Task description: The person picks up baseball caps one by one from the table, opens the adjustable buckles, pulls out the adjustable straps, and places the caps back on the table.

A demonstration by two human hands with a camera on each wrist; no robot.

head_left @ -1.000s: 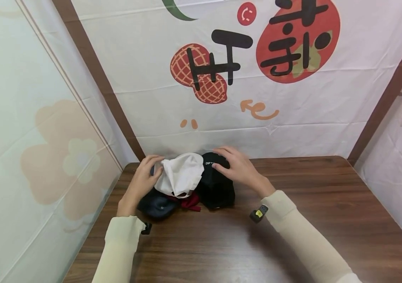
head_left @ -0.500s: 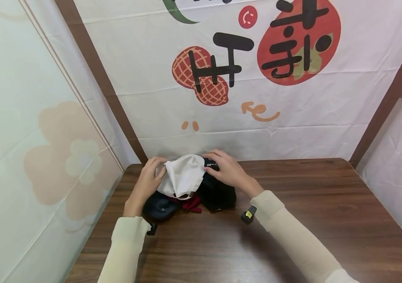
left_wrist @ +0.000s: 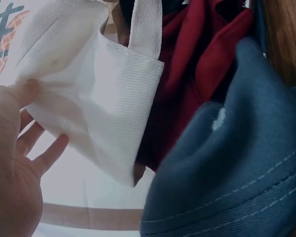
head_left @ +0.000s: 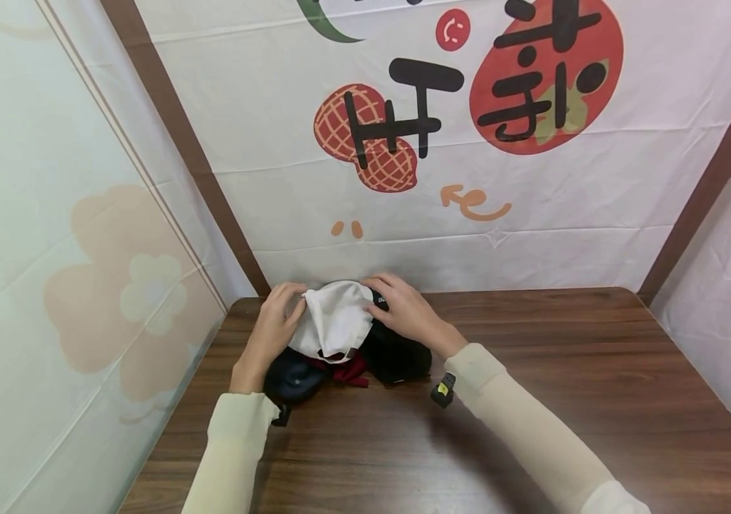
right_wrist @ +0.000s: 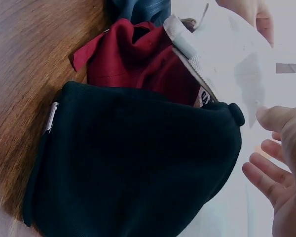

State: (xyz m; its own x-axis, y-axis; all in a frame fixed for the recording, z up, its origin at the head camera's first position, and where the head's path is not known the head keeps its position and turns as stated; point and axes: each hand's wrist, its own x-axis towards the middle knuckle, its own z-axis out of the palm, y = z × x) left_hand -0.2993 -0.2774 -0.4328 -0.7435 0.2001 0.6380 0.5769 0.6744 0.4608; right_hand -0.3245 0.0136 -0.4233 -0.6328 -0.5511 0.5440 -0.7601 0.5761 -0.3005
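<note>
Left hand (head_left: pixel 275 318) and right hand (head_left: pixel 407 310) at the white cap, heap not yet parted

Half-bent, the left hand lies at one side of the white cap (head_left: pixel 333 318), its thumb against the fabric; whether it truly pinches cannot be told. The right hand is loosely spread at the cap's other side, thumb tip at the white fabric, fingers well apart from it, with nothing plainly in its grasp.

The white cap rests on top of a heap at the far left of the surface (head_left: pixel 565 400), slumped, its strap edge toward the person. Below it, dark red fabric (right_wrist: pixel 123 64), perhaps another cap, shows between a dark blue cap (head_left: pixel 291 377) and a black cap (head_left: pixel 397 350); neither hand holds any of these.

Judging by this, handling is at an early stage: the hands are placed about the top cap, but lifting it clear is not yet done. No cap stands apart from the rest, so the heap appears wholly unseparated. Behind it hangs a printed cloth (head_left: pixel 263 143).
</note>
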